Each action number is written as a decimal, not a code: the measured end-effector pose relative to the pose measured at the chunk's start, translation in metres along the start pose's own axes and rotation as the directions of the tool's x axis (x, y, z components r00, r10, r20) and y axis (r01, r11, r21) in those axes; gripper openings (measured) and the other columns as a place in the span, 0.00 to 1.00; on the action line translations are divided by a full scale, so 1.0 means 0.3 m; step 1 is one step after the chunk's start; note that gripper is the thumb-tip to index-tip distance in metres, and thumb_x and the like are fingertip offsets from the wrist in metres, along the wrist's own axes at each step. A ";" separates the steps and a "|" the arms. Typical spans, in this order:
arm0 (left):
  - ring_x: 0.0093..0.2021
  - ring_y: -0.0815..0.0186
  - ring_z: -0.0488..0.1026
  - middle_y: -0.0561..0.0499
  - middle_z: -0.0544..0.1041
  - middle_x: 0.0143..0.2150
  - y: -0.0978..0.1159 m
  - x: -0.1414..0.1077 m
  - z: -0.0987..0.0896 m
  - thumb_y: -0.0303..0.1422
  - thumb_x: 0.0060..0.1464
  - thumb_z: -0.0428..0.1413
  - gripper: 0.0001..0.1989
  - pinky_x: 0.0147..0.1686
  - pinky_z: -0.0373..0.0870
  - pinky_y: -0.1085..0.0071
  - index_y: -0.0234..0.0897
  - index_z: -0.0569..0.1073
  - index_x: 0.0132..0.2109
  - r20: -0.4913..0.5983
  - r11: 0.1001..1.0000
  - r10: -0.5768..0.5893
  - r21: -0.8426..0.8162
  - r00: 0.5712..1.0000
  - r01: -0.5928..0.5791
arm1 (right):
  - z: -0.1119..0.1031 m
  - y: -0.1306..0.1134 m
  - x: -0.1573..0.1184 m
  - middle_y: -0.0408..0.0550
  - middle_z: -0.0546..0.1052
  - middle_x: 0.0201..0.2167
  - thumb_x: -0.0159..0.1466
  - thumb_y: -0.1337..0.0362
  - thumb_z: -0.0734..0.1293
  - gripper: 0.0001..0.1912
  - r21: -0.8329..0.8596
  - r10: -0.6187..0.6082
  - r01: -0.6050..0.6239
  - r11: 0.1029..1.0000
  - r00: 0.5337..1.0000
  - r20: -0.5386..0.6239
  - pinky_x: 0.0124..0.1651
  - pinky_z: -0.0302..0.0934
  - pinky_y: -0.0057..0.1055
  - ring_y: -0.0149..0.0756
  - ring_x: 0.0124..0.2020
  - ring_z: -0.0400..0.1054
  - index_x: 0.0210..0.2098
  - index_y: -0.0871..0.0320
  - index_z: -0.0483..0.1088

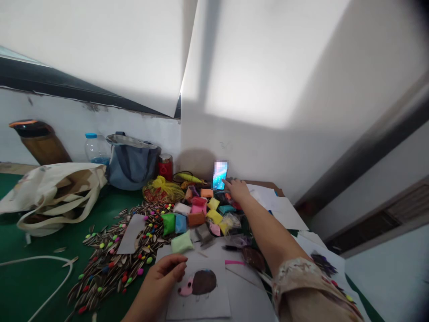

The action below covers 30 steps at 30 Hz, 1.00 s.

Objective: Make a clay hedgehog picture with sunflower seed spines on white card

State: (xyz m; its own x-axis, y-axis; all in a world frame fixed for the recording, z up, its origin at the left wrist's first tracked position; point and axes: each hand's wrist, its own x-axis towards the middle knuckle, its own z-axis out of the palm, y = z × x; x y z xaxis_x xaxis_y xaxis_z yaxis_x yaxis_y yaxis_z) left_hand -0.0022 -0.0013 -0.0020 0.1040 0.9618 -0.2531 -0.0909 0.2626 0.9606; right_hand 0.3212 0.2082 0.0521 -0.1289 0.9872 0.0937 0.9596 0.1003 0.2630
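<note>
My right hand [237,189] reaches to the back of the table, its index finger stretched out to the lit screen of a phone [220,175]. The phone stands upright near the wall; the other fingers of that hand are loosely spread. At the front, my left hand [165,277] rests by the left edge of a white sheet [197,306], its fingers loosely bent, with nothing visible in them. On the sheet is a hedgehog picture [203,282] with a dark brown body and a pink face. Packets of coloured modelling clay [196,218] lie in a heap between my hands.
Left of the sheet spread many sunflower seeds [110,273] and coloured balls. A cream tote bag [63,192], a blue bag [132,161], a red flask [165,167] and bottles stand further left. White papers [284,212] lie right, beneath my forearm's side. A white cable [50,258] crosses the green tabletop.
</note>
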 end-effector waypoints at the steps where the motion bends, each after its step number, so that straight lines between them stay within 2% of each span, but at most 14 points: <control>1: 0.28 0.66 0.69 0.51 0.76 0.27 0.003 0.001 0.001 0.47 0.36 0.68 0.22 0.30 0.66 0.72 0.36 0.80 0.35 -0.001 1.000 0.005 -0.002 1.000 -0.005 | -0.019 -0.007 -0.007 0.58 0.70 0.53 0.70 0.67 0.55 0.30 0.011 0.002 -0.002 1.000 1.000 -0.009 0.51 0.52 0.40 0.47 0.56 0.60 0.70 0.47 0.48; 4: 0.29 0.66 0.71 0.50 0.78 0.31 0.019 -0.002 0.007 0.45 0.33 0.69 0.23 0.31 0.68 0.71 0.36 0.80 0.37 -0.016 0.999 0.025 -0.023 1.000 -0.026 | -0.093 -0.051 -0.053 0.59 0.69 0.54 0.69 0.68 0.57 0.30 0.045 -0.006 0.009 0.999 0.998 -0.058 0.51 0.52 0.39 0.48 0.54 0.60 0.70 0.51 0.48; 7: 0.29 0.65 0.71 0.50 0.78 0.30 0.036 -0.010 0.012 0.45 0.33 0.69 0.24 0.31 0.69 0.70 0.36 0.80 0.37 -0.011 0.998 0.057 -0.029 0.998 -0.057 | -0.172 -0.134 -0.159 0.58 0.70 0.52 0.69 0.67 0.57 0.25 0.080 -0.064 0.073 0.994 0.992 -0.107 0.50 0.52 0.38 0.47 0.53 0.61 0.66 0.54 0.57; 9: 0.27 0.66 0.71 0.50 0.77 0.27 0.042 -0.016 0.013 0.47 0.36 0.68 0.24 0.30 0.69 0.71 0.35 0.80 0.37 0.012 0.997 0.074 -0.016 0.997 -0.073 | -0.211 -0.207 -0.269 0.55 0.72 0.49 0.69 0.63 0.59 0.20 0.114 -0.134 0.151 0.982 0.980 -0.144 0.50 0.52 0.36 0.44 0.51 0.62 0.60 0.52 0.64; 11: 0.27 0.65 0.71 0.50 0.76 0.26 0.045 -0.023 0.013 0.49 0.38 0.67 0.25 0.29 0.68 0.71 0.35 0.81 0.40 0.035 0.996 0.092 -0.004 0.995 -0.092 | -0.237 -0.285 -0.403 0.52 0.74 0.41 0.68 0.63 0.61 0.12 0.247 -0.248 0.326 0.912 0.922 -0.298 0.47 0.53 0.36 0.42 0.44 0.64 0.48 0.56 0.72; 12: 0.28 0.65 0.71 0.50 0.77 0.27 0.045 -0.027 0.014 0.50 0.39 0.66 0.26 0.29 0.68 0.70 0.35 0.81 0.41 0.043 0.994 0.106 0.001 0.993 -0.106 | -0.246 -0.322 -0.473 0.50 0.74 0.36 0.68 0.64 0.61 0.09 0.291 -0.278 0.392 0.873 0.889 -0.364 0.45 0.52 0.35 0.40 0.41 0.65 0.40 0.56 0.73; 14: 0.29 0.65 0.72 0.49 0.78 0.30 0.044 -0.034 0.017 0.50 0.41 0.65 0.27 0.31 0.69 0.70 0.36 0.81 0.43 0.061 0.989 0.143 0.014 0.988 -0.144 | -0.258 -0.388 -0.608 0.47 0.74 0.30 0.68 0.64 0.62 0.09 0.344 -0.314 0.485 0.804 0.838 -0.446 0.43 0.52 0.36 0.39 0.37 0.65 0.32 0.56 0.72; 15: 0.29 0.65 0.72 0.49 0.78 0.30 0.043 -0.038 0.019 0.50 0.41 0.64 0.26 0.32 0.69 0.69 0.36 0.81 0.43 0.073 0.986 0.161 0.022 0.984 -0.163 | -0.264 -0.415 -0.668 0.47 0.73 0.28 0.67 0.65 0.63 0.09 0.378 -0.304 0.496 0.782 0.832 -0.464 0.43 0.52 0.36 0.38 0.36 0.65 0.31 0.55 0.71; 18: 0.27 0.66 0.69 0.52 0.75 0.25 0.036 -0.050 0.025 0.50 0.43 0.64 0.22 0.28 0.67 0.71 0.35 0.80 0.38 0.158 0.982 0.172 0.047 0.972 -0.181 | -0.275 -0.470 -0.796 0.45 0.74 0.29 0.67 0.67 0.63 0.06 0.494 -0.227 0.452 0.743 0.864 -0.449 0.40 0.51 0.35 0.37 0.34 0.65 0.36 0.54 0.71; 20: 0.25 0.68 0.67 0.53 0.72 0.22 0.029 -0.060 0.028 0.48 0.46 0.63 0.19 0.26 0.65 0.73 0.35 0.78 0.33 0.238 0.980 0.176 0.050 0.955 -0.193 | -0.272 -0.489 -0.835 0.46 0.74 0.30 0.67 0.66 0.63 0.05 0.568 -0.155 0.411 0.713 0.883 -0.444 0.39 0.52 0.35 0.38 0.34 0.66 0.37 0.54 0.72; 23: 0.25 0.69 0.66 0.54 0.71 0.22 0.022 -0.075 0.034 0.46 0.48 0.63 0.17 0.27 0.64 0.74 0.35 0.74 0.30 0.300 0.973 0.207 0.037 0.931 -0.228 | -0.243 -0.507 -0.844 0.46 0.75 0.32 0.67 0.60 0.65 0.07 0.658 -0.086 0.437 0.613 0.865 -0.494 0.41 0.55 0.36 0.38 0.36 0.67 0.43 0.54 0.72; 26: 0.27 0.68 0.69 0.53 0.73 0.25 0.028 -0.088 0.044 0.43 0.46 0.65 0.15 0.29 0.67 0.73 0.36 0.74 0.31 0.298 0.970 0.219 0.034 0.929 -0.240 | -0.187 -0.518 -0.830 0.46 0.76 0.33 0.66 0.55 0.67 0.12 0.685 -0.057 0.506 0.525 0.823 -0.564 0.43 0.57 0.37 0.39 0.37 0.68 0.46 0.53 0.72; 30: 0.30 0.64 0.72 0.51 0.77 0.30 0.051 -0.093 0.054 0.41 0.40 0.68 0.16 0.31 0.70 0.70 0.37 0.76 0.34 0.222 0.974 0.211 0.035 0.952 -0.224 | -0.121 -0.505 -0.820 0.47 0.76 0.35 0.66 0.58 0.66 0.12 0.702 0.011 0.513 0.495 0.804 -0.595 0.43 0.61 0.39 0.40 0.39 0.68 0.48 0.53 0.72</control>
State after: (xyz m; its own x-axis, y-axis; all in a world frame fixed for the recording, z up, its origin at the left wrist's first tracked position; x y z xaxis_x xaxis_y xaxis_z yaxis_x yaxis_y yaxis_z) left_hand 0.0095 -0.0253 0.0214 0.2993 0.9541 -0.0125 -0.0774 0.0374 0.9963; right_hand 0.1983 -0.0543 0.0241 -0.2418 0.7207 0.6498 0.5840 0.6428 -0.4957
